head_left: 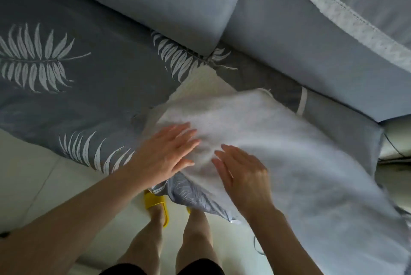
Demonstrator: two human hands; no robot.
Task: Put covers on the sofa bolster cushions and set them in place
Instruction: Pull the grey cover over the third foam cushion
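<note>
A white textured cushion cover (266,132) lies spread over the front edge of the sofa seat, its underside showing a grey leaf print (191,194) near the hem. My left hand (164,152) lies flat on the white fabric with fingers straight. My right hand (242,172) rests on the same fabric just to the right, fingers extended and slightly bent. A cream, bumpy-textured corner (200,88) pokes out from under the white fabric toward the sofa back. The whole frame is motion-blurred.
The sofa seat (77,74) wears a grey cover with white fern leaves. Two plain grey-blue back cushions (173,1) (311,48) stand behind. A lace-trimmed cloth (347,14) drapes at top right. Pale floor (33,181) and my feet in yellow slippers (155,203) are below.
</note>
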